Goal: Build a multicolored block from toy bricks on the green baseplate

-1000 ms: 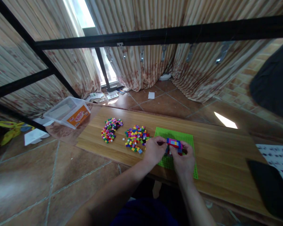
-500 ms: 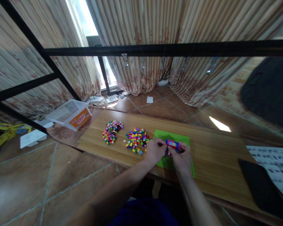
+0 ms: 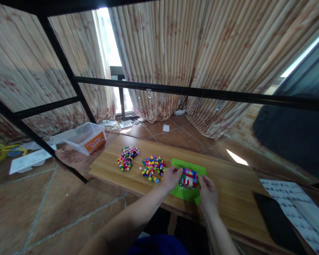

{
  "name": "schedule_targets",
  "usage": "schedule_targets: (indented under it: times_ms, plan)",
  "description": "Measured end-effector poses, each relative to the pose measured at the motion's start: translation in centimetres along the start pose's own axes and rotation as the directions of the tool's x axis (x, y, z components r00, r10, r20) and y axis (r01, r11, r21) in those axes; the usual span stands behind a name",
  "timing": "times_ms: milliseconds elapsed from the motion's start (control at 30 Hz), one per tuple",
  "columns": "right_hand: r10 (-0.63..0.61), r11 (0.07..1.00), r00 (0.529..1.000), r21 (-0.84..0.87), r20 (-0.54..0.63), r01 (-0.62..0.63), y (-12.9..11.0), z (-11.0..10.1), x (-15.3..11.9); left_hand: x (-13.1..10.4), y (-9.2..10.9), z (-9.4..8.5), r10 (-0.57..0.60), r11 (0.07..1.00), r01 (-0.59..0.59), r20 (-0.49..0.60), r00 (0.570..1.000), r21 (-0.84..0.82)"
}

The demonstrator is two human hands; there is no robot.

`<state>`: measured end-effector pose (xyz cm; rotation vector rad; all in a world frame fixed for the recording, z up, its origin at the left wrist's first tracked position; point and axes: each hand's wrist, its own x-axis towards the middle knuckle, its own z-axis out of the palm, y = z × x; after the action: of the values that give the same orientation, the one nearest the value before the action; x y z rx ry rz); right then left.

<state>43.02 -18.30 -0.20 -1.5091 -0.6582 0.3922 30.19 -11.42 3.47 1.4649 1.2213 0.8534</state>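
A flat toy-brick model (image 3: 189, 178) in red, white, blue and purple sits over a green studded baseplate (image 3: 182, 193) on the wooden bench. My left hand (image 3: 172, 177) is closed at the model's left edge, its fingertips on the upper left corner. Just off the model's right side is my right hand (image 3: 208, 193), fingers bent and drawn together; whatever they may hold is too small to make out. Close to my left hand lies a pile of loose multicoloured bricks (image 3: 153, 167). Another pile of small bricks (image 3: 127, 158) is farther left.
A clear plastic box (image 3: 89, 136) with an orange label stands beyond the bench's left end. At the right lie a dark flat object (image 3: 277, 221) and a printed sheet (image 3: 289, 203). A black metal bar (image 3: 170, 87) crosses in front of the curtains (image 3: 159, 46).
The model was tipped up between both hands and now lies flatter, its top showing. My right hand has come away from its right side. The head view has tilted upward.
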Motion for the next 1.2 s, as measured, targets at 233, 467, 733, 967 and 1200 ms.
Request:
schedule_targets:
  times_ms: [233,467,733,967,1200]
  plan:
    - [0.117,0.993,0.991,-0.029,-0.061,-0.119,0.8,-3.2,-2.3,-0.3,-0.4,0.8,-0.066,0.998,0.065,0.010,0.998,0.019]
    - [0.098,0.985,0.995,-0.146,0.011,-0.095,-0.7,-3.9,-4.9,-0.2,-0.5,1.7,-0.142,0.990,0.142,-0.030,0.989,-0.022]
    - [0.050,0.958,0.950,-0.284,0.308,0.041,-3.2,-2.3,-8.7,-6.2,-1.6,-4.3,0.119,0.990,-0.119,-0.002,0.993,-0.077]
    - [-0.098,0.858,0.807,-0.361,0.583,0.366,-3.4,4.8,-10.5,-10.9,-5.5,-12.6,0.008,1.000,-0.008,-0.023,1.000,-0.017]
    - [-0.197,0.606,0.766,-0.539,0.612,0.586,-3.1,9.1,-9.8,-11.1,-8.5,-14.6,-0.045,0.998,0.040,-0.084,0.995,-0.054]
